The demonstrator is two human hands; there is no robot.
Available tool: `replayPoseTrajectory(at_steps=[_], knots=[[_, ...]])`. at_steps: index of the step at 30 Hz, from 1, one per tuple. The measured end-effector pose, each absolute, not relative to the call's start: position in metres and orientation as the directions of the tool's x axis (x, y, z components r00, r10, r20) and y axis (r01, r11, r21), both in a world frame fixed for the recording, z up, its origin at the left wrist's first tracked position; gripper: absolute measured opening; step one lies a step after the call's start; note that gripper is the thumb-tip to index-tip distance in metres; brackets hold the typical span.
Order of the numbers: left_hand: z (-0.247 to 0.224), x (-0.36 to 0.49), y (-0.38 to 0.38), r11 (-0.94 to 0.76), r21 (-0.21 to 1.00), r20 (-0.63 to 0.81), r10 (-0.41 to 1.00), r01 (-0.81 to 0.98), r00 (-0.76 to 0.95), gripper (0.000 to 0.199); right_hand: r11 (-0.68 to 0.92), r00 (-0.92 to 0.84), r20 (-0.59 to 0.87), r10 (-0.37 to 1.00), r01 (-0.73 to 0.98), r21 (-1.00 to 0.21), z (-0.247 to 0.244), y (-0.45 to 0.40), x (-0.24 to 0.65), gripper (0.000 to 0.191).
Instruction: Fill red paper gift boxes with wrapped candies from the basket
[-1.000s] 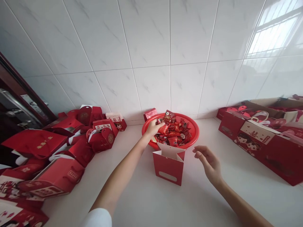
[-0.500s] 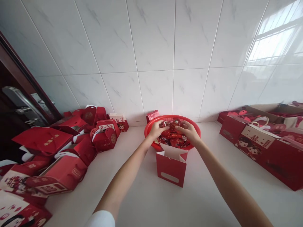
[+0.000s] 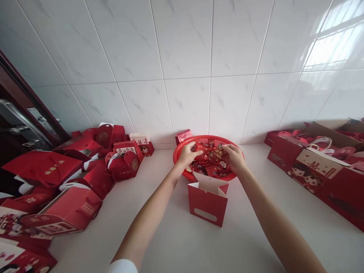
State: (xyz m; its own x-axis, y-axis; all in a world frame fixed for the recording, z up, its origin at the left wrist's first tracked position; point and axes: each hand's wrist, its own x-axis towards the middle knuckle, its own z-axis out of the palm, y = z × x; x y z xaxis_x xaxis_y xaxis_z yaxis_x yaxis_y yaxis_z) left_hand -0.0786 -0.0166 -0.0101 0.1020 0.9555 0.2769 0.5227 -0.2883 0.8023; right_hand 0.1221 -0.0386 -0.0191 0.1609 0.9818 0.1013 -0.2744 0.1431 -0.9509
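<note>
Both hands over the red basket [image 3: 177,156] now: the left hand [image 3: 188,155] pinches a bright red packet [image 3: 200,148], thumb on top, and the right hand [image 3: 234,157] nips the corner of a darker packet with gold lettering [image 3: 216,155], both packets above the basket's heap. They look light, with slick, crinkly wrappers that may slide; a thumb-and-finger pinch at an edge should suit. What's inside, brittle or soft, can't be judged here. Just in front stands the red box [image 3: 207,203], its top unfolded.

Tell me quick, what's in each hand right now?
Left hand: closed on a bright red packet.
Right hand: closed on a dark red packet with gold print.
</note>
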Motion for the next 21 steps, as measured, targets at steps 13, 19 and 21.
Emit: replayPoseTrajectory(at_steps=[13, 19, 21], knots=[[-0.015, -0.077, -0.015, -0.262, 0.770, 0.308, 0.951, 0.581, 0.021, 0.036, 0.150, 0.249, 0.052, 0.967, -0.392, -0.908, -0.018, -0.039, 0.122, 0.036], [-0.009, -0.069, -0.013, -0.380, 0.407, 0.434, 0.881, 0.831, 0.190, 0.050, 0.166, 0.377, -0.051, 0.925, -0.521, -0.837, -0.017, -0.034, 0.120, 0.026], [-0.002, -0.063, -0.010, -0.516, 0.286, 0.362, 0.838, 0.807, 0.408, 0.040, 0.177, 0.407, -0.061, 0.911, -0.520, -0.835, -0.017, -0.033, 0.120, 0.025]])
